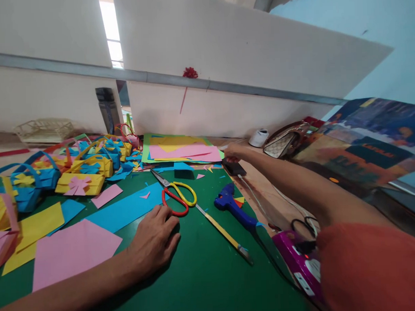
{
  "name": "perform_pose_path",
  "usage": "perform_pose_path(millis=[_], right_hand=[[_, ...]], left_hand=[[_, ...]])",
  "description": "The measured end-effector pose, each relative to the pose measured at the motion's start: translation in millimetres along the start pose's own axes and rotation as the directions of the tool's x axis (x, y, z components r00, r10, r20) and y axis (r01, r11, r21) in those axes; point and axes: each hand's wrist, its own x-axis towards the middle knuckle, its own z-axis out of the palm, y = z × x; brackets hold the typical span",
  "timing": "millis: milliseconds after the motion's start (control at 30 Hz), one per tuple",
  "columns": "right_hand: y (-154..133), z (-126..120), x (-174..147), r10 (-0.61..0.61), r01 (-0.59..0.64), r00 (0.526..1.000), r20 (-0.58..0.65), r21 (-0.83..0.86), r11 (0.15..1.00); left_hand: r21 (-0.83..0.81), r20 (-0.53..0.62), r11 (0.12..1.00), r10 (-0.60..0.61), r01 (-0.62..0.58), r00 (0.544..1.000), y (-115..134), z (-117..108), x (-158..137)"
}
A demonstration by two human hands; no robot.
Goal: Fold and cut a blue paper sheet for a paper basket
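Note:
My left hand (158, 239) rests on the green mat (205, 282), fingers loosely bent and thumb apart, holding nothing. Its fingertips are beside the red handle of a pair of scissors (175, 197), which has one red and one yellow handle. My right hand (233, 153) reaches to the far right edge of the mat. Its fingers are curled down at the far end of a flat black device (238, 169) with a white cable. A wooden-handled craft knife or brush (223, 231) and a blue glue gun (234, 204) lie between my arms.
Several paper baskets (81, 183) crowd the left, near pink (73, 251), yellow and blue sheets. A stack of coloured paper (183, 152) lies at the back. To the right are a purple power strip (296, 261), a handbag (283, 143) and cables. A dark bottle (108, 111) stands by the wall.

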Motion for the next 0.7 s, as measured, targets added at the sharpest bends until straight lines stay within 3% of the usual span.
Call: perform_pose_path(millis=[167,333,500,700], right_hand=[[-2.4,-9.8,-4.6,-0.053,0.048,0.998,-0.037,-0.135,0.99],[-25.8,-16.0,-11.7,-0.252,0.242,0.968,-0.011,-0.238,0.941],[-56.6,-2.2,-18.3,-0.426,0.427,0.902,0.072,-0.306,0.851],[-78.2,18.6,-21.7,-0.483,0.458,0.873,0.063,-0.448,0.768]], left_hand=[[0.0,0.002,1.0,0.006,-0.006,1.0,-0.6,1.2,0.2],[-0.006,0.004,1.0,0.001,-0.001,1.0,0.0,1.1,0.5],[-0.001,-0.009,1.0,0.006,-0.006,1.0,0.1,1.8,0.0],[0.004,-0.018,1.0,0.0,0.0,1.0,0.9,1.4,0.5]])
